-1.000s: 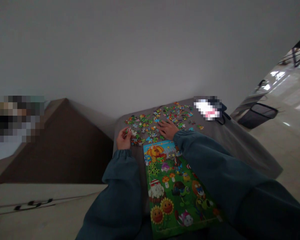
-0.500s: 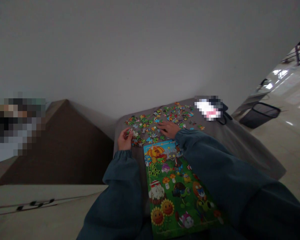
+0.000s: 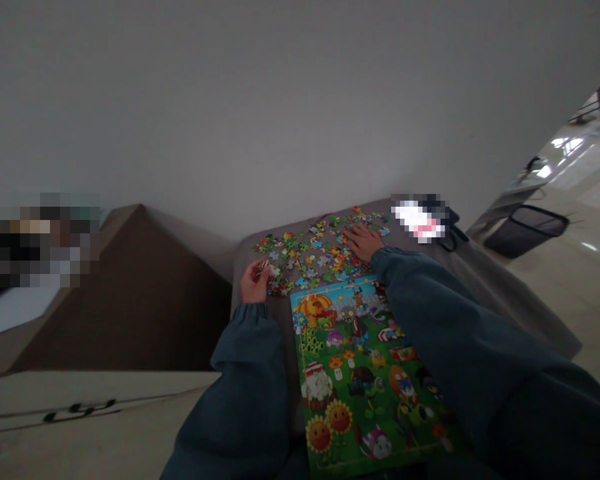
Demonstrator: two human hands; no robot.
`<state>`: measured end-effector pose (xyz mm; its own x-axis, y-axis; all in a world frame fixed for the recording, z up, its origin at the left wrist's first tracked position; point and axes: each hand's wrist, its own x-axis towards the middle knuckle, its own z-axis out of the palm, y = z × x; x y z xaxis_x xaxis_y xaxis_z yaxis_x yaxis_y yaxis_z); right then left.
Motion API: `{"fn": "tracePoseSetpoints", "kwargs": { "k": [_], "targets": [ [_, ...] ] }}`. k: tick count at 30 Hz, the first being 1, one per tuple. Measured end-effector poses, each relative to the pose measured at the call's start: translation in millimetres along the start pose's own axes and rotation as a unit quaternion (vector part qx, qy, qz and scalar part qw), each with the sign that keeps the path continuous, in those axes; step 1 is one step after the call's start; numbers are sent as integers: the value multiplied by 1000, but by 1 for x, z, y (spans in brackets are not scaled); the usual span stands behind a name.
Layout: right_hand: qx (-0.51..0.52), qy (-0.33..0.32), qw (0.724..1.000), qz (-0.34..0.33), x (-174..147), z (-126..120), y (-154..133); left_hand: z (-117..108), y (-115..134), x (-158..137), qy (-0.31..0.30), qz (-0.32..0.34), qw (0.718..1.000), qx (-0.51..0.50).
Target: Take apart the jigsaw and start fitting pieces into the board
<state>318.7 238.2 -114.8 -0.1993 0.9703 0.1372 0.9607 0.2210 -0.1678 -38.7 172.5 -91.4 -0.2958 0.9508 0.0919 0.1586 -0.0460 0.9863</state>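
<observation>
Many loose jigsaw pieces [image 3: 305, 257] lie scattered over a grey cloth-covered table. At their left edge, my left hand [image 3: 254, 281] is closed, with thumb and fingers pinching a small puzzle piece [image 3: 265, 265] with some red and white on it. My right hand [image 3: 364, 241] lies palm down over the pieces farther back and to the right, fingers spread; anything under the palm is hidden. Nearer to me is a colourful picture board [image 3: 337, 373] with sunflowers, mushrooms and other cartoon figures on green. My right sleeve covers part of its right side.
A grey wall [image 3: 280, 120] rises behind the table. At the table's back right lies a blurred-out white item [image 3: 420, 220] beside a dark strap. A brown box-like piece of furniture [image 3: 125, 300] stands at left, and a dark mesh bin [image 3: 527, 230] on the floor at right.
My right hand has slid right and farther back across the pieces, uncovering those in the middle. My left hand keeps its pinch in nearly the same place. The view has shifted slightly.
</observation>
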Motion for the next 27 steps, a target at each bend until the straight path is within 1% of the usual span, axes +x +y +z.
{"fn": "tracePoseSetpoints", "kwargs": {
  "k": [4, 8, 18, 24, 27],
  "targets": [
    [-17, -3, 1000, 6, -2, 11, 1, 1, 2, -1, 0, -5, 1000, 0],
    [-29, -7, 1000, -5, -5, 14, 1, 2, 1, -1, 2, -8, 1000, -3],
    [-24, -22, 999, -20, -10, 8, 1, 4, -3, -1, 14, -8, 1000, -3],
    [-25, -27, 999, -17, -15, -2, -4, 4, 3, -1, 19, -17, 1000, 3],
    [-33, -41, 998, -22, -17, -7, -5, 3, 6, 0, 32, -19, 999, 28]
  ]
}}
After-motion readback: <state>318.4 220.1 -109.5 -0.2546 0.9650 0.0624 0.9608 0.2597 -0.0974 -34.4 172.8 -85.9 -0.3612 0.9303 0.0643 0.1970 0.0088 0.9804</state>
